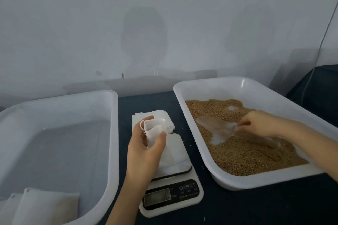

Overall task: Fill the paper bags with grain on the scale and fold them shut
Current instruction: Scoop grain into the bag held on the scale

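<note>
1. Firstly, at far left a white tray [114,133] sits on the dark worktop [256,206], with filled bags [45,206] lying in its near corner.
2. Just right of that tray, the left hand [144,155] holds an empty paper bag [152,133]. Its grip is narrow, thumb and fingers pinching the paper. The bag stands upright, mouth up and partly open, over the left side of the scale [172,193]. Whether it touches the platform I cannot tell. A stack of empty bags [157,113] lies behind the scale.
3. Further right, a second white tray [191,126] holds the grain [247,157].
4. At far right, the right hand [259,123] grips the rear of a clear scoop [215,128], fingers curled round it. The scoop lies low in the grain, its long axis running leftward from the hand and its tip pointing toward the bag.
5. The coming move likely turns on one relation. The bag's mouth lies left of the scoop tip, beyond the tray wall. The right hand would carry grain leftward while the left hand steadies the bag.
</note>
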The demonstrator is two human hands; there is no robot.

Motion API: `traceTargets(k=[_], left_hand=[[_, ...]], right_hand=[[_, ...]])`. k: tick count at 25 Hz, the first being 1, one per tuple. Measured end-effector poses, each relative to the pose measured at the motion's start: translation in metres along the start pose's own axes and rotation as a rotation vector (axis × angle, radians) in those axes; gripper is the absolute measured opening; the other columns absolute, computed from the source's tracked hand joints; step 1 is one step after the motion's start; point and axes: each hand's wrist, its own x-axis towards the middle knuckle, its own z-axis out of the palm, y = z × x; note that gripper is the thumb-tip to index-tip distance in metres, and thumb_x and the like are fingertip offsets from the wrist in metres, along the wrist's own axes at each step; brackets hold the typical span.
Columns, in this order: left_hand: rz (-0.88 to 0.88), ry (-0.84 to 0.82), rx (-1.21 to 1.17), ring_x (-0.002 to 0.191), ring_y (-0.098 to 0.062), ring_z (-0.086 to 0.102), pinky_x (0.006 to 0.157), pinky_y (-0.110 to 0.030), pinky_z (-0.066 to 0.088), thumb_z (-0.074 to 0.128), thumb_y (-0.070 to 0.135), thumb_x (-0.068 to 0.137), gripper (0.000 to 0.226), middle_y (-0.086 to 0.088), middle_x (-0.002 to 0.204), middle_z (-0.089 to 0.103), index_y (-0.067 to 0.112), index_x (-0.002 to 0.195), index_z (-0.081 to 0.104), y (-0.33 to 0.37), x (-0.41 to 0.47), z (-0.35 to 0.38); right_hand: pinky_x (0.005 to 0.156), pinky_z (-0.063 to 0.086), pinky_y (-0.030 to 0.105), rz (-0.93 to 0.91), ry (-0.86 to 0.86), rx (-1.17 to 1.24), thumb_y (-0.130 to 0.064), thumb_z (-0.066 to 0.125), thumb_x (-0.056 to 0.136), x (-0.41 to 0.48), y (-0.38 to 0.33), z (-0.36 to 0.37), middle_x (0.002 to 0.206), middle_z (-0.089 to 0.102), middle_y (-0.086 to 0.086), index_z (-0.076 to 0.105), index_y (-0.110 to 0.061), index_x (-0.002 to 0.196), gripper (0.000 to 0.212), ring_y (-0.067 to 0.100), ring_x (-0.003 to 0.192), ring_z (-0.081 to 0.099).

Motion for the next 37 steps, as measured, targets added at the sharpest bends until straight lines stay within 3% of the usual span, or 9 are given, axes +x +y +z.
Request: traceTargets(k=[2,4,7,12,19,26,29,33,37], left_hand=[[-0.006,-0.020,0.011,0.089,0.001,0.062,0.060,-0.009,0.049,0.068,0.023,0.078,0.045,0.012,0.101,0.063,0.037,0.118,0.052,0.000,0.000,0.000],[0.002,-0.049,0.044,0.089,0.002,0.062,0.062,-0.008,0.048,0.068,0.019,0.078,0.049,0.012,0.103,0.062,0.038,0.120,0.050,-0.001,-0.002,0.001],[0.005,-0.078,0.068,0.090,0.003,0.061,0.062,-0.007,0.048,0.068,0.016,0.079,0.050,0.010,0.105,0.060,0.040,0.118,0.048,-0.001,-0.002,0.000],[-0.038,-0.106,0.073,0.092,-0.007,0.062,0.063,-0.010,0.049,0.070,0.019,0.078,0.053,0.010,0.107,0.057,0.041,0.116,0.041,-0.004,0.001,-0.001],[-0.030,-0.108,0.084,0.080,0.008,0.059,0.056,-0.007,0.046,0.069,0.020,0.080,0.034,0.014,0.094,0.058,0.036,0.101,0.047,-0.005,0.001,-0.001],[-0.012,-0.110,0.103,0.095,0.011,0.055,0.059,0.000,0.043,0.069,0.025,0.079,0.048,0.019,0.108,0.056,0.043,0.118,0.047,-0.004,0.001,-0.002],[-0.014,-0.118,0.119,0.100,0.000,0.054,0.061,0.003,0.040,0.069,0.029,0.081,0.054,0.024,0.114,0.051,0.055,0.117,0.038,-0.001,0.002,-0.002],[-0.031,-0.118,0.124,0.102,0.001,0.052,0.061,0.006,0.037,0.067,0.033,0.081,0.061,0.026,0.116,0.049,0.051,0.128,0.032,0.000,0.002,-0.001],[-0.006,-0.102,0.155,0.101,0.003,0.052,0.063,0.007,0.037,0.070,0.032,0.079,0.047,0.030,0.111,0.051,0.049,0.112,0.042,0.000,0.003,-0.001]], right_hand=[[0.064,0.050,0.021,-0.031,-0.009,0.014,-0.046,0.056,0.087,0.002,-0.001,0.004,0.086,0.071,-0.005,0.071,-0.027,0.089,0.024,0.008,0.067,0.063],[0.059,0.047,0.022,-0.037,-0.022,-0.001,-0.048,0.058,0.086,0.004,-0.006,0.004,0.080,0.070,-0.004,0.072,-0.021,0.086,0.030,0.010,0.060,0.057],[0.064,0.052,0.029,-0.036,0.060,0.067,-0.046,0.062,0.083,-0.003,-0.005,0.000,0.083,0.068,0.001,0.066,-0.019,0.084,0.028,0.016,0.069,0.061],[0.049,0.042,0.014,-0.060,0.075,0.017,-0.038,0.063,0.085,-0.037,0.003,-0.002,0.076,0.062,-0.005,0.052,-0.024,0.084,0.017,0.004,0.060,0.054],[0.055,0.048,0.022,-0.176,0.133,-0.145,-0.046,0.055,0.086,-0.073,-0.008,0.004,0.075,0.055,-0.010,0.040,-0.033,0.079,0.020,0.004,0.061,0.053],[0.059,0.050,0.028,-0.151,0.064,0.111,-0.051,0.063,0.080,-0.074,-0.010,0.004,0.073,0.065,-0.005,0.057,-0.031,0.079,0.021,0.007,0.060,0.057],[0.071,0.054,0.027,-0.111,0.075,0.162,-0.049,0.064,0.080,-0.070,0.000,0.001,0.082,0.068,-0.011,0.062,-0.034,0.083,0.016,0.004,0.074,0.064],[0.077,0.051,0.022,-0.040,0.076,0.204,-0.047,0.074,0.072,-0.069,0.011,-0.003,0.091,0.067,-0.018,0.061,-0.034,0.087,0.024,0.000,0.084,0.064],[0.074,0.050,0.022,-0.031,0.139,0.262,-0.044,0.078,0.063,-0.070,0.016,-0.004,0.084,0.070,-0.018,0.064,-0.031,0.077,0.023,-0.002,0.083,0.064]])
